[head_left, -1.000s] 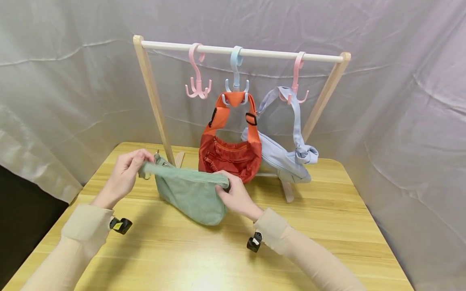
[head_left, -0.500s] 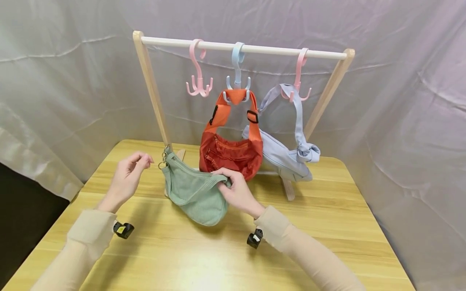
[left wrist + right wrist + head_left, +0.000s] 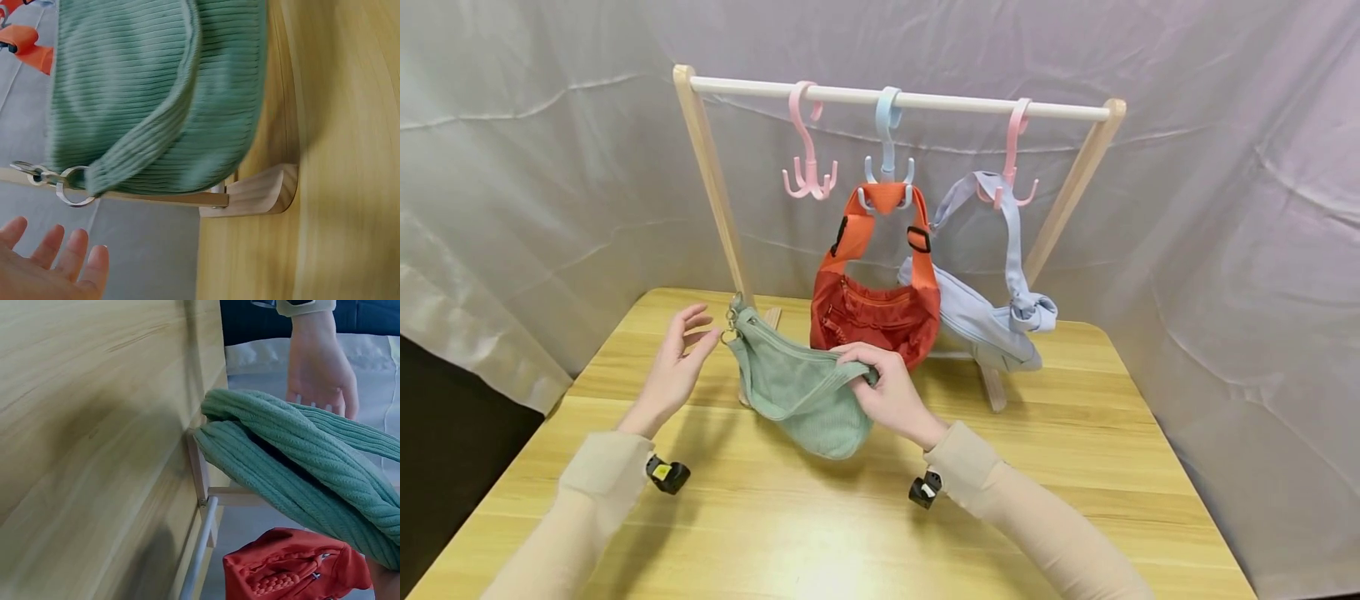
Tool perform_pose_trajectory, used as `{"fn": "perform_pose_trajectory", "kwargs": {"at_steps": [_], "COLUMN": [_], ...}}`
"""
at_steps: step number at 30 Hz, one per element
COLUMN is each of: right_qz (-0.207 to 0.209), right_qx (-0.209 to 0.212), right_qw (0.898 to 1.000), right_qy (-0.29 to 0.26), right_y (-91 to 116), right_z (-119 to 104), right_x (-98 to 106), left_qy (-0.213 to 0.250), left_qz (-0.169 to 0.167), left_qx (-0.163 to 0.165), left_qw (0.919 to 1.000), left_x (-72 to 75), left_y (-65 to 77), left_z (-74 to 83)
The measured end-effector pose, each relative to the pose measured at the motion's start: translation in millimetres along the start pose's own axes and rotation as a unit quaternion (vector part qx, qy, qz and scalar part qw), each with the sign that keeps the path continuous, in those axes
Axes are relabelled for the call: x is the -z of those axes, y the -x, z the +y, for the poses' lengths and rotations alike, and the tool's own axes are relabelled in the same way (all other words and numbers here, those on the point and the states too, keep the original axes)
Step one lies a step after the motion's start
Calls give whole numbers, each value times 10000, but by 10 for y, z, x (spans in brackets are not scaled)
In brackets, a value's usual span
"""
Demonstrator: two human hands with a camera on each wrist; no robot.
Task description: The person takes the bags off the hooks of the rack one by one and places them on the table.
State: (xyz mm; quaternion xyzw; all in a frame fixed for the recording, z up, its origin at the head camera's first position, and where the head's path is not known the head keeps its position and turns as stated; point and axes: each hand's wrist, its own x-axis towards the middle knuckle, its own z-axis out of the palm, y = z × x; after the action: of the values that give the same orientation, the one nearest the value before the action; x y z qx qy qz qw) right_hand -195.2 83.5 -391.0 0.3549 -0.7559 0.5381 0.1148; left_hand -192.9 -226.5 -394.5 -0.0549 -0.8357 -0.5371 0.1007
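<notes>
1. Risk, single support: the green corduroy crescent bag (image 3: 797, 387) is carried by the right hand (image 3: 891, 396) alone, at one end of its strap. If that pinch slackens, the bag would likely drop onto the pale wooden bench (image 3: 865, 517).
2. Risk, swinging hardware: the metal key rings (image 3: 69, 184) at the bag's far corner hang free just beside the left hand (image 3: 673, 371). A quick lift could swing them against the slanted wooden post (image 3: 715, 192) of the rack, or snag them there.
3. Risk, crowding: the orange nylon bag (image 3: 876, 317) hangs directly behind the green one, and the pale blue fabric bag (image 3: 992, 325) hangs beside it. A wide movement could knock either off its plastic hook.
4. Grip, right hand: fingers and thumb are curled tight round the bunched strap and top edge of the green bag, at its right end.
5. Grip, left hand: fingers are spread and nearly straight, holding nothing; the fingertips (image 3: 81, 250) lie close to the key rings, contact uncertain.
6. Position: the green bag hangs low over the bench in front of the rack's left post; whether its underside rests on the bench cannot be told.
</notes>
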Motion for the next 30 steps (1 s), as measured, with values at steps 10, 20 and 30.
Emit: {"fn": "perform_pose_trajectory", "kwargs": {"at_steps": [10,20,30], "right_qz": [225,348,346], "right_qx": [562,1028,814], "right_qw": [9981,9941,9958], "right_qy": [70,-70,-250], "right_y": [-36,-29,-4], "right_z": [-75,-49,-18], "right_x": [-7,-15,-17], "left_qy": [741,1198,1266], "left_qz": [-341,-674,-553], "left_qx": [420,579,295], "left_qw": [9958,9888,9900], "left_x": [-64,-84,-92], "left_y": [-86,-61,-2], "left_z": [-80,-168,-220]}}
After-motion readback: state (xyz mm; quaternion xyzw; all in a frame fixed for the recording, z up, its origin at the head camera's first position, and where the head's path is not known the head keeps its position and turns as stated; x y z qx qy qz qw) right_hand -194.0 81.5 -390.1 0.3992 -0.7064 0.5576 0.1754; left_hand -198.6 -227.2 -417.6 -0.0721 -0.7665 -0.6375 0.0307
